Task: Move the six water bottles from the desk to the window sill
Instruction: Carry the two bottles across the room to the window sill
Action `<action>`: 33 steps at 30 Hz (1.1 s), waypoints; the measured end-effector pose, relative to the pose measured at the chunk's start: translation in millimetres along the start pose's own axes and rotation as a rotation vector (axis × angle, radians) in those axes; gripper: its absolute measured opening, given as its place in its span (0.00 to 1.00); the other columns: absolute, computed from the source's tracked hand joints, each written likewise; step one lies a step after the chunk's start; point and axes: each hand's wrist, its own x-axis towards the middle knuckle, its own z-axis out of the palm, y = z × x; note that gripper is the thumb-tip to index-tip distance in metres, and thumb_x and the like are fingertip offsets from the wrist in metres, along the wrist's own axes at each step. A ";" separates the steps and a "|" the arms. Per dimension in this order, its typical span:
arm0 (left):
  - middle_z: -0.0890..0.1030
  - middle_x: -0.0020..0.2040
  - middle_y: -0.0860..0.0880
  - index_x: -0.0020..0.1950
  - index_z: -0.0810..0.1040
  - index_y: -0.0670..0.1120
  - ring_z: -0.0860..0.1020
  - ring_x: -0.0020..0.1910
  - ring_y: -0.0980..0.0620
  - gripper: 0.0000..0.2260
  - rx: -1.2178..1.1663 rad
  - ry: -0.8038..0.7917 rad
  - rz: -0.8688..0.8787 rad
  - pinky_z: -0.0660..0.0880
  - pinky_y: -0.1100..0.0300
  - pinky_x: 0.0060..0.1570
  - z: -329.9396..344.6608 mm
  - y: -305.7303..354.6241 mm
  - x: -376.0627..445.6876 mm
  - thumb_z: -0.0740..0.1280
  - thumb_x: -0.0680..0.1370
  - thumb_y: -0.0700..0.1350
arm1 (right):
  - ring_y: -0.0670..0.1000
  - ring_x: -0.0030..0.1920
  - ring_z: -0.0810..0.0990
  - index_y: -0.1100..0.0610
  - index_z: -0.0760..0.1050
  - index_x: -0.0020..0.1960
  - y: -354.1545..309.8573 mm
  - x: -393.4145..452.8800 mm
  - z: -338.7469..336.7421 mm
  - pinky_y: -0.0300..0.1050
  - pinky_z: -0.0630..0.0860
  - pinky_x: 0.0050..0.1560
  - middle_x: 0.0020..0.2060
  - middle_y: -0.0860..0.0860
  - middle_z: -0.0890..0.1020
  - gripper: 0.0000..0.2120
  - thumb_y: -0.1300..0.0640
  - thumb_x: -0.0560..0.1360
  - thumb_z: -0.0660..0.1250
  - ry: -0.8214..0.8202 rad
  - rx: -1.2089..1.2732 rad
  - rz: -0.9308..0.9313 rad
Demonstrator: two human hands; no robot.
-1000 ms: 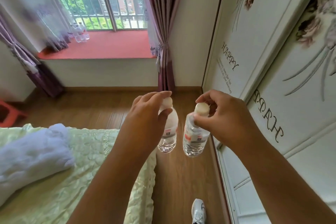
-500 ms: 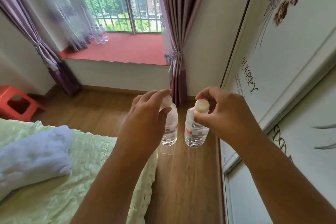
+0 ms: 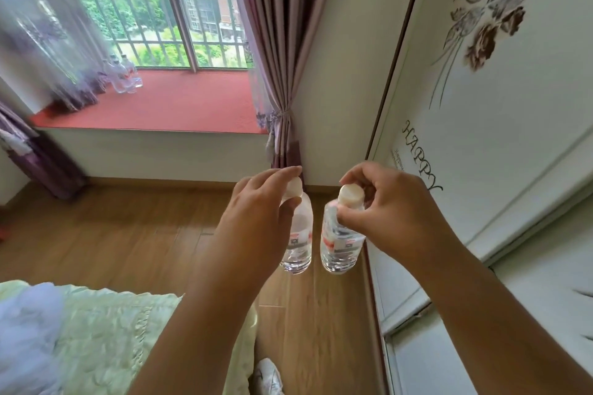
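Head view: your left hand [image 3: 256,221] and right hand [image 3: 391,218] pinched two dangling water bottles [image 3: 337,240] by their caps alone, so either could have slipped before reaching the window sill [image 3: 179,109].

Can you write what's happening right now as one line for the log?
left hand: pinches bottle by cap | right hand: pinches second bottle by cap | sill: bottles already there

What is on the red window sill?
A cluster of clear water bottles stands at the sill's far left, by the sheer curtain. The curtain blurs and partly covers them, so their count is unclear.
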 end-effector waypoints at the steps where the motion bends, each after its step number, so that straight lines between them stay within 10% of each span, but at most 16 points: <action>1: 0.76 0.67 0.56 0.72 0.71 0.57 0.69 0.67 0.53 0.19 -0.011 0.004 0.012 0.64 0.64 0.60 0.3 -4.9 13.7 0.65 0.81 0.47 | 0.40 0.40 0.80 0.44 0.77 0.51 -1.2 12.1 2.0 0.34 0.80 0.39 0.41 0.39 0.80 0.16 0.49 0.67 0.78 0.012 -0.011 0.006; 12: 0.74 0.68 0.57 0.72 0.70 0.59 0.66 0.68 0.56 0.20 -0.063 0.017 0.071 0.60 0.65 0.61 -18.9 -78.0 134.7 0.66 0.80 0.46 | 0.41 0.38 0.79 0.46 0.78 0.48 -29.9 130.1 41.3 0.42 0.80 0.38 0.38 0.40 0.80 0.14 0.50 0.65 0.78 0.135 -0.033 0.059; 33: 0.76 0.66 0.56 0.72 0.72 0.55 0.68 0.66 0.56 0.22 0.142 0.137 -0.249 0.63 0.67 0.60 -31.4 -205.9 255.8 0.68 0.79 0.44 | 0.35 0.43 0.78 0.46 0.79 0.49 -52.8 356.7 163.1 0.33 0.76 0.40 0.37 0.39 0.80 0.14 0.50 0.65 0.78 -0.174 0.145 -0.200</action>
